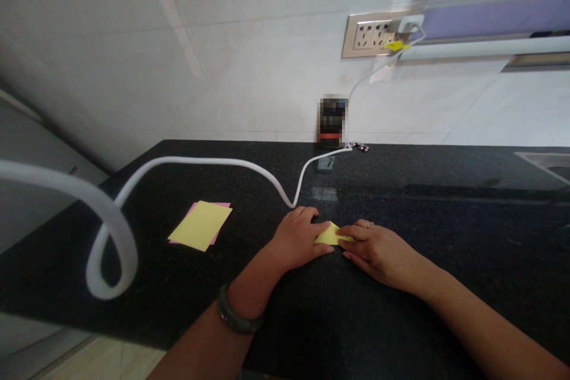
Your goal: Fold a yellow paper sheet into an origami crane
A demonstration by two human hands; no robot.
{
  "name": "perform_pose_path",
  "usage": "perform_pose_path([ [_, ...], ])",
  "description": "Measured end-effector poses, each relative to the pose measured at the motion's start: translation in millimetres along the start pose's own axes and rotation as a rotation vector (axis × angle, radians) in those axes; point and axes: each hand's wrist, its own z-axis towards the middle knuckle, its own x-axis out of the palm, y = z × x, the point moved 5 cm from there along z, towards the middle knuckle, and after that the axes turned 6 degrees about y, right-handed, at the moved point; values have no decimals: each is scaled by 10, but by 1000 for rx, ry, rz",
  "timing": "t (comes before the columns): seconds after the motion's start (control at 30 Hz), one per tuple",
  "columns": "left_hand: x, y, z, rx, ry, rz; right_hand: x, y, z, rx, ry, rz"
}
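A small piece of folded yellow paper (329, 236) lies on the dark speckled countertop, its visible part coming to a point at the top. My left hand (297, 237) holds its left side, thumb along the lower edge and a fingertip on top. From the other side, my right hand (378, 249) pinches the right part between its closed fingers and thumb, covering that end. Further left on the counter rest a yellow sheet (200, 225) and a pink sheet (222, 206), the pink one mostly hidden underneath.
A thick white cable (214, 161) loops over the counter (169, 303) and dips close behind my left hand. At the wall stands a blurred-out dark device (332, 122), with a thin cord rising to the wall socket (363, 35). A sink rim (541, 160) shows at far right.
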Motion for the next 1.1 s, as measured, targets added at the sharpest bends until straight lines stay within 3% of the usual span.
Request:
perform_pose_path([
  [0.4,-18,-5,1,-8,14,-4,21,-13,1,5,59,2],
  [1.1,-17,-36,-18,-16,11,24,-1,-10,1,4,18,12],
])
